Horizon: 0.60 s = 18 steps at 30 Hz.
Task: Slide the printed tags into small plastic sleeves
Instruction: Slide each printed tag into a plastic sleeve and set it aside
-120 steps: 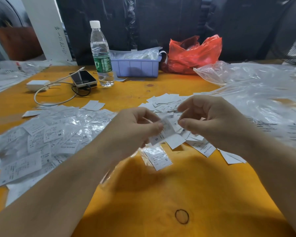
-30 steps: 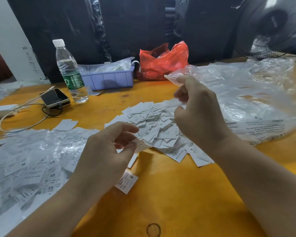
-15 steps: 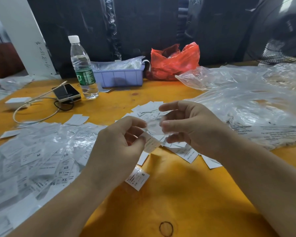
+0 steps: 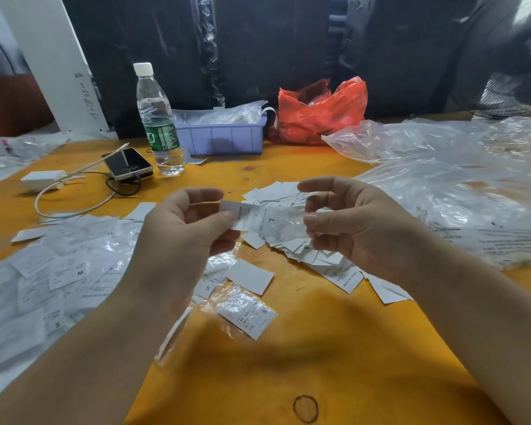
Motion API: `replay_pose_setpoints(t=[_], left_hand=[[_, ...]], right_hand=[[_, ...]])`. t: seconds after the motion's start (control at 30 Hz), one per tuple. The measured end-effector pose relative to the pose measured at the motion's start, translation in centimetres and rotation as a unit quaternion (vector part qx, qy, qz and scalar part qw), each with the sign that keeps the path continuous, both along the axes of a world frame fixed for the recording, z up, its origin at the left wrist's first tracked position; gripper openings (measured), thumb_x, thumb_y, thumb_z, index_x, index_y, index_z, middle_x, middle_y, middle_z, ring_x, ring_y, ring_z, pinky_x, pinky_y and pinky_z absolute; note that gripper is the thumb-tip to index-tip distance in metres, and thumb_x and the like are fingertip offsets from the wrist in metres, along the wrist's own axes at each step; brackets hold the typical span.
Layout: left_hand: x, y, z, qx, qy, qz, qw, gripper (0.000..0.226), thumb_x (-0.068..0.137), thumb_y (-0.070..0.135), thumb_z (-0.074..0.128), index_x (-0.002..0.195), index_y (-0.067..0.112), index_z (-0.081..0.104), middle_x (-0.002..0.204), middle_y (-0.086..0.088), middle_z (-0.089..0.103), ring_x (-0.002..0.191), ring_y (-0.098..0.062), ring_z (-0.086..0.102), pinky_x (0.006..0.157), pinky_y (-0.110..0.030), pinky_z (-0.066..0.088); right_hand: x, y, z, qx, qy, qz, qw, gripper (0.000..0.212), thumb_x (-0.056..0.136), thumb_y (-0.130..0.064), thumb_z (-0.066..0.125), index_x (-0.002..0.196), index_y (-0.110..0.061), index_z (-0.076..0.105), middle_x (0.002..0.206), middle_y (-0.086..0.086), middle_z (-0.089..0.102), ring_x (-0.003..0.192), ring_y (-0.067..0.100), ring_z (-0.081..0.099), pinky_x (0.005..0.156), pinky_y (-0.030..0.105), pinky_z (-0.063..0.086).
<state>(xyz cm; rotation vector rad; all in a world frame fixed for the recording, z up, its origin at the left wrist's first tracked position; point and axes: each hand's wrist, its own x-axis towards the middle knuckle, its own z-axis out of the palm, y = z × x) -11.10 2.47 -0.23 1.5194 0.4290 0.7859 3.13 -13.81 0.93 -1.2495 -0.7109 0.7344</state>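
White tag [image 4: 242,216] pinched left hand [image 4: 178,240], sleeve [image 4: 284,223] right hand [image 4: 359,228].

I see a white printed tag [image 4: 242,216] held level above the table, its right part already inside a small clear plastic sleeve [image 4: 284,223], its left end still sticking out. A letter shows through the film. Behind and below it lies a loose heap of bare white tags [image 4: 292,245], overlapping at all angles, some printed side up. To the left spreads a wide, shiny pile of filled sleeves [image 4: 62,271], with size letters M and S readable. Nearer me, one filled sleeve marked S [image 4: 247,314] lies flat and tilted, with a blank white tag [image 4: 249,276] just beyond it.
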Motion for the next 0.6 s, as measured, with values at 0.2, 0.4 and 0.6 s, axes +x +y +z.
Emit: replay_pose_setpoints(t=[0.2,0.4,0.6], left_hand=[[-0.07,0.02,0.06,-0.025,-0.016,-0.01,1.0,0.019,0.085,0.005,0.067,0.098,0.019,0.066,0.081,-0.001,0.075,0.068,-0.016,0.071,0.058,-0.02,0.054],[-0.07,0.03,-0.1,-0.004,-0.013,-0.011,1.0,0.015,0.088,0.006,0.066,0.095,0.02,0.066,0.084,-0.003,0.075,0.072,-0.018,0.072,0.062,-0.02,0.055],[-0.02,0.31,-0.18,0.008,-0.013,0.011,1.0,0.014,0.089,0.008,0.065,0.094,0.02,0.065,0.083,-0.002,0.075,0.075,-0.019,0.072,0.064,-0.021,0.056]], right_hand=[[-0.1,-0.01,0.08,-0.002,0.0,0.007,1.0,0.051,0.059,-0.001,0.072,0.108,-0.008,0.065,0.073,0.002,0.061,0.056,0.015,0.059,0.051,0.025,0.05],[-0.14,-0.06,0.07,0.001,0.009,0.014,1.0,0.053,0.057,0.001,0.071,0.109,-0.007,0.065,0.075,0.002,0.061,0.058,0.016,0.059,0.055,0.025,0.052],[-0.24,0.03,0.11,0.0,0.018,0.013,1.0,0.056,0.055,0.004,0.072,0.109,-0.008,0.066,0.084,0.004,0.059,0.062,0.017,0.058,0.056,0.026,0.053]])
